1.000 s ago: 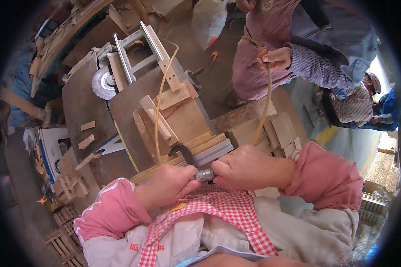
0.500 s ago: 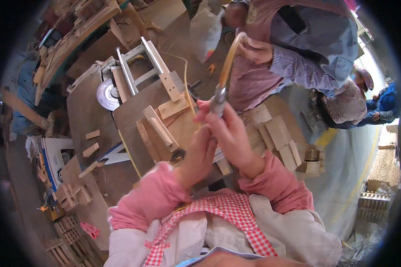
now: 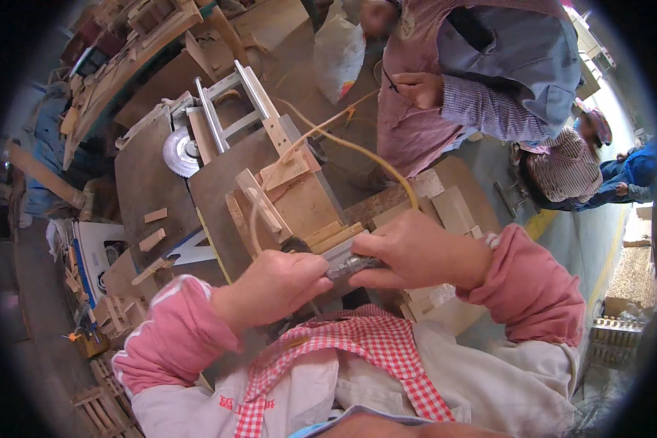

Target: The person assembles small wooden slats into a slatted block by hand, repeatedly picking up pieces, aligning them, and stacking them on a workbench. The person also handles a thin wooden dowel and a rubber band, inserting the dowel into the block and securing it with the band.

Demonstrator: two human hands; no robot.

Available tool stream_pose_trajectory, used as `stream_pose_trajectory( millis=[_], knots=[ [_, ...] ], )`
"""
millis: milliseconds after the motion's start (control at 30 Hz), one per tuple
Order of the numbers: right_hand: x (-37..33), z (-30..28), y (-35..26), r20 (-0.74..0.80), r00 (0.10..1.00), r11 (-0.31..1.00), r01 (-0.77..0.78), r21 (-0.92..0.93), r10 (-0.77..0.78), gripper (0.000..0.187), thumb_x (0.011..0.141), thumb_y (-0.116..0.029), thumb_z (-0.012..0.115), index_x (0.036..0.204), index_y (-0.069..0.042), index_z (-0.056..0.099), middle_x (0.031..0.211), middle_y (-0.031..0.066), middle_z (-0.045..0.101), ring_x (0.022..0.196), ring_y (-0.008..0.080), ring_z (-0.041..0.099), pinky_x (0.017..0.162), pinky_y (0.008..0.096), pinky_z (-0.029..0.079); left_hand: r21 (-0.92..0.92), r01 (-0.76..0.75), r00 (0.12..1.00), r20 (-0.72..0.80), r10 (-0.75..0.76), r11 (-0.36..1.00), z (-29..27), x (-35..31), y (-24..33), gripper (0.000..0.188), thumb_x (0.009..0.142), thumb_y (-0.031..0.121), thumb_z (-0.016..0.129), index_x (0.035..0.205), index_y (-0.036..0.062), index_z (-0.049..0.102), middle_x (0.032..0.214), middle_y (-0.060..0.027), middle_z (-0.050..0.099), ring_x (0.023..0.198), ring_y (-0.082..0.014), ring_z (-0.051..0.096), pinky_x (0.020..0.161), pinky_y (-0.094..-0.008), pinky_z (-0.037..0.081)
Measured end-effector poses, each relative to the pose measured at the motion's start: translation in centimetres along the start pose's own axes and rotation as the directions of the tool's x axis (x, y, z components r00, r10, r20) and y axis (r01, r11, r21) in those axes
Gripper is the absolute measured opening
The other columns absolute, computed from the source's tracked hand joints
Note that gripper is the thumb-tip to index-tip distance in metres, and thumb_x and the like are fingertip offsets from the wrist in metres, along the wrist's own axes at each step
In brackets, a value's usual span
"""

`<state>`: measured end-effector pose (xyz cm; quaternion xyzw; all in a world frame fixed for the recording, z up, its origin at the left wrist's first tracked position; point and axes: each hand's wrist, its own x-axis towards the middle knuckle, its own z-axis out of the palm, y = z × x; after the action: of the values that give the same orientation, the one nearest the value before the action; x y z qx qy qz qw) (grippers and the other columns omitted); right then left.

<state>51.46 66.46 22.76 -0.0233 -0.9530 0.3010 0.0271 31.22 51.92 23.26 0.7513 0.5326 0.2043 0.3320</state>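
Note:
My left hand (image 3: pixel 281 285) is closed around the end of a thin, pale yellow hose (image 3: pixel 254 223). In my right hand (image 3: pixel 420 252) is a silver metal hose coupling (image 3: pixel 354 267), from which a thicker amber hose (image 3: pixel 390 166) curves up and away. The coupling points left and meets the fingertips of my left hand; whether the two hose ends are joined is hidden by my fingers. Both hands are low in front of my checked apron, above the near edge of a wooden work surface.
A saw table with a round blade (image 3: pixel 180 152) and a metal sliding frame (image 3: pixel 226 120) stands at the left. Wood strips (image 3: pixel 263 204) lie beside it. A co-worker in a pink apron (image 3: pixel 416 124) stands across from me. Stacked boards (image 3: pixel 452 212) lie at the right.
My hands have come down toward my body and moved apart, with the coupling turned sideways between them. The co-worker's hand no longer holds the amber hose, which now hangs in a loop.

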Motion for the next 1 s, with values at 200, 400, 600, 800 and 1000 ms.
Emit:
stream_pose_trajectory(
  millis=[200, 400, 600, 800, 1000],
  knots=[
    [0.8, 0.7, -0.7, -0.108, 0.994, 0.997, 0.024, 0.075, -0.016, 0.033, 0.084, -0.04, 0.063, 0.097, -0.009, 0.06, 0.067, 0.0132, 0.062, 0.061, 0.0329, 0.064, 0.052, 0.0416, 0.048, -0.153, 0.059, 0.995, -0.071, -0.071, 0.986, 1.4, -0.9, -0.7, 0.02, 0.092, 0.02, 0.054, 0.084, 0.0014, 0.053, 0.073, -0.0185, 0.053, 0.067, -0.0387, 0.056, 0.057, -0.0412, 0.043],
    [2.3, 2.0, -0.3, -0.257, 0.965, 0.985, 0.088, 0.151, -0.047, 0.026, 0.082, -0.031, 0.066, 0.095, -0.009, 0.06, 0.064, 0.0115, 0.061, 0.059, 0.0298, 0.063, 0.05, 0.0401, 0.047, -0.269, 0.118, 0.976, -0.145, -0.161, 0.956, 1.6, -1.0, -1.9, 0.026, 0.095, 0.025, 0.049, 0.086, 0.0011, 0.055, 0.073, -0.0171, 0.051, 0.067, -0.0382, 0.053, 0.059, -0.0375, 0.044],
    [4.3, 4.1, 1.2, -0.179, 0.979, 0.962, -0.049, 0.267, 0.1, 0.022, 0.081, -0.03, 0.066, 0.09, -0.01, 0.06, 0.057, 0.0122, 0.058, 0.054, 0.0309, 0.061, 0.048, 0.0396, 0.046, 0.027, 0.082, 0.99, -0.116, -0.079, 0.996, 0.8, -1.1, -5.3, 0.021, 0.09, 0.022, 0.058, 0.082, 0.0038, 0.051, 0.07, -0.0159, 0.053, 0.067, -0.0357, 0.057, 0.058, -0.0422, 0.045],
    [5.4, 4.7, 2.0, -0.181, 0.958, 0.921, -0.148, 0.361, 0.224, 0.031, 0.083, -0.035, 0.062, 0.091, -0.006, 0.062, 0.062, 0.0154, 0.062, 0.058, 0.0338, 0.062, 0.053, 0.0425, 0.048, 0.08, 0.078, 0.973, -0.224, -0.058, 0.994, 0.7, -0.4, -5.9, 0.021, 0.088, 0.021, 0.06, 0.08, 0.0037, 0.051, 0.07, -0.0153, 0.053, 0.066, -0.0336, 0.059, 0.058, -0.042, 0.045],
    [6.6, 4.4, 1.7, -0.061, 0.929, 0.775, -0.267, 0.573, 0.365, 0.036, 0.084, -0.036, 0.058, 0.093, -0.003, 0.065, 0.065, 0.0181, 0.062, 0.064, 0.0356, 0.064, 0.058, 0.0414, 0.049, -0.222, 0.171, 0.961, -0.177, -0.212, 0.96, 1.5, -1.0, -7.3, 0.019, 0.089, 0.021, 0.059, 0.082, 0.0044, 0.052, 0.069, -0.0167, 0.052, 0.067, -0.0351, 0.058, 0.057, -0.0419, 0.043]
  ],
)
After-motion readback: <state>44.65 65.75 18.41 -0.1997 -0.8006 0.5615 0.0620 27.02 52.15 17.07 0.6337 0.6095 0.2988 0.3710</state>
